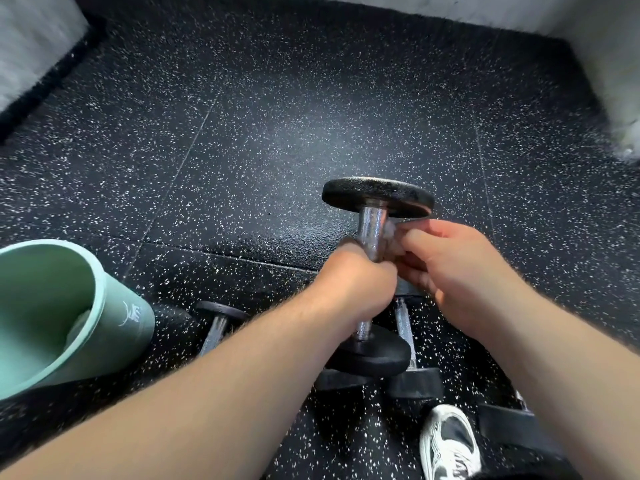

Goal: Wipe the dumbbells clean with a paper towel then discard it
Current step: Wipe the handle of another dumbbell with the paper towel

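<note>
My left hand (349, 282) grips the raised dumbbell (372, 268) mid-handle — its long axis running away from me — while my right hand (446, 265) pinches the paper towel (390, 233) against the bar just above that grip.

Black dumbbell (377, 199) (chrome handle), white-speckled black floor (277, 116), mint-green bin (104, 306).

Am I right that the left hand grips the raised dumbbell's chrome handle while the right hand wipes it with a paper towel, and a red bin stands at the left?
Not quite: the head view shows the bin is mint green, not red. The left hand grips the dumbbell while the right hand presses the paper towel to its handle.
</note>
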The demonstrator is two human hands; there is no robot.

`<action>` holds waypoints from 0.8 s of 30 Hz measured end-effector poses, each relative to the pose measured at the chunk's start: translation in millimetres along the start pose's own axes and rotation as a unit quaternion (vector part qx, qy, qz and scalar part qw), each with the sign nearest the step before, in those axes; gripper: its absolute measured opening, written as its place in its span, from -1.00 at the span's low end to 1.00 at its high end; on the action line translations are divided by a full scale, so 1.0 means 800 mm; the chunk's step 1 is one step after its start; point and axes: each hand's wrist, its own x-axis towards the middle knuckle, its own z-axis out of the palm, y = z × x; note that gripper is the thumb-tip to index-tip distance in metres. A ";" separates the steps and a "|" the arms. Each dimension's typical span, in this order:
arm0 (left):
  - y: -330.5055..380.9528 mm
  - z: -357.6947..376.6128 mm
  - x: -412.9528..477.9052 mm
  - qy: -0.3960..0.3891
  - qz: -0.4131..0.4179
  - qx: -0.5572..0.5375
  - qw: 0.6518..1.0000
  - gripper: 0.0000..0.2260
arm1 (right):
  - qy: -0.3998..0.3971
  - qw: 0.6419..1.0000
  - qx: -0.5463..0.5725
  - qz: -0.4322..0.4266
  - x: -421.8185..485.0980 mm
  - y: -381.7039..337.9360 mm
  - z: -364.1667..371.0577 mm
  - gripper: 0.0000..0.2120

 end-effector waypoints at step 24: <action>0.004 0.007 -0.006 0.001 0.018 0.016 1.000 -0.83 | 0.048 0.971 -0.231 -0.037 -0.017 0.016 0.006 -0.55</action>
